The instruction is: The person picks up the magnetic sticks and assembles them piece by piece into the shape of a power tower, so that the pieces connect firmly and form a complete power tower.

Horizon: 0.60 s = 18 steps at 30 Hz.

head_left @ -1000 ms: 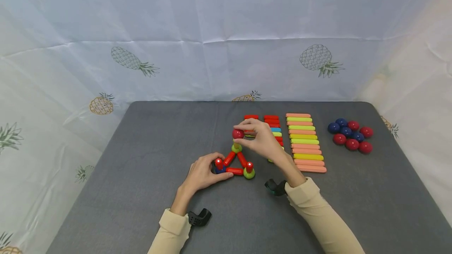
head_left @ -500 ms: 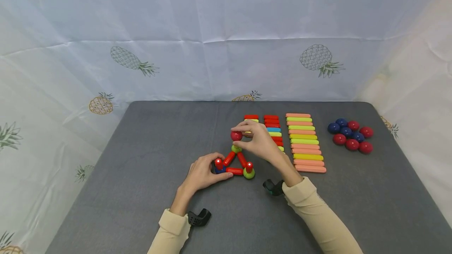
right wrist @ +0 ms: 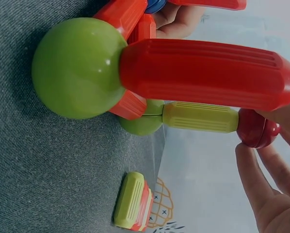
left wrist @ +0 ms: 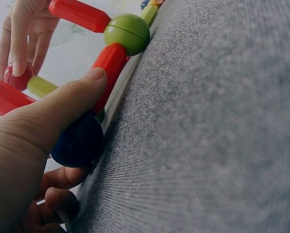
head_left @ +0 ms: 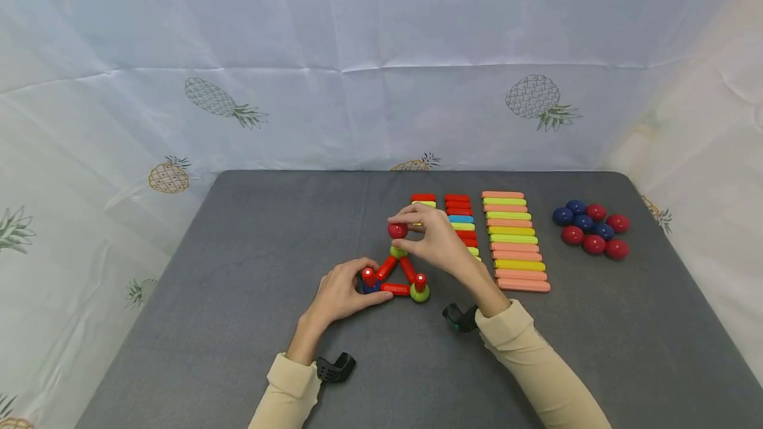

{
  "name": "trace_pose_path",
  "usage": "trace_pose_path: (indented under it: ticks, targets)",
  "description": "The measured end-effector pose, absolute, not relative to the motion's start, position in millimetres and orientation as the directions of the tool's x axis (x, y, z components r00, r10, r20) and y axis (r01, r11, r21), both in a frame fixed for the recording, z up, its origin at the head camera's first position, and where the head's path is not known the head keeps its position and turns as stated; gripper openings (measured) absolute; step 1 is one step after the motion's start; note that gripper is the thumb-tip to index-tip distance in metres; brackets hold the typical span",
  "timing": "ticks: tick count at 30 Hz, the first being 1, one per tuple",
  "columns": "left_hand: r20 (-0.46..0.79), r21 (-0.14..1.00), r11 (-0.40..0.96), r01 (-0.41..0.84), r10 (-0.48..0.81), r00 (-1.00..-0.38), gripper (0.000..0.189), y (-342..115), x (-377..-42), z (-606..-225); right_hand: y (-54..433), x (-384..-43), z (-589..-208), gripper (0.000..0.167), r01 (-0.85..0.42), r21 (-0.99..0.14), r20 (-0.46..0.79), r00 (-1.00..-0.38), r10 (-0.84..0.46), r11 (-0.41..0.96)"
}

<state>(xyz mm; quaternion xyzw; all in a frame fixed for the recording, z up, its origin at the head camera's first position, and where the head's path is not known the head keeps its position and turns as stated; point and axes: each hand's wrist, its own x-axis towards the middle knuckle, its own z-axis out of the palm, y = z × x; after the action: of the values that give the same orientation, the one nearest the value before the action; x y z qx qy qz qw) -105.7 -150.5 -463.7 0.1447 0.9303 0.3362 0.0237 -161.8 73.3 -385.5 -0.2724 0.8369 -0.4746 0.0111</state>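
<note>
A triangle of red magnetic rods (head_left: 396,289) lies on the table, joined at its corners by a blue ball (left wrist: 79,141) and two green balls (right wrist: 79,68). Upright rods rise from the corners: two red, one yellow-green (right wrist: 201,116) at the far corner. My left hand (head_left: 340,291) grips the blue corner, its thumb along the front red rod and its fingers behind the ball. Above the far corner, my right hand (head_left: 440,240) pinches a red ball (head_left: 397,230) between thumb and fingers. In the right wrist view that ball touches the top of the yellow-green rod.
Short rods (head_left: 460,219) lie in two columns behind the right hand, partly hidden by it. Further right is a column of longer orange and yellow rods (head_left: 512,230). Loose red and blue balls (head_left: 593,244) cluster at the table's right. A pineapple-print cloth (head_left: 357,104) hangs behind.
My right hand has moved slightly left and down with the red ball, settling over the far corner's rod. The left hand keeps its hold on the blue corner.
</note>
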Motion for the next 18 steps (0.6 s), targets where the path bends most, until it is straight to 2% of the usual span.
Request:
trace_pose_path:
  ticks: [9,13,18]
  targets:
    - [0.056,0.629,0.734,0.256,0.285,-0.957,0.046,-151,-106,-465,82,-163,-385,0.046,-0.467,-0.793,0.282,-0.85,-0.444,0.39]
    - [0.051,0.621,0.743,0.25,0.28,-0.959,0.046,-152,-106,-466,99,-167,-383,0.049,-0.472,-0.783,0.325,-0.866,-0.38,0.406]
    - [0.061,0.622,0.74,0.256,0.28,-0.958,0.046,-151,-106,-466,134,-172,-382,0.042,-0.422,-0.784,0.333,-0.905,-0.266,0.456]
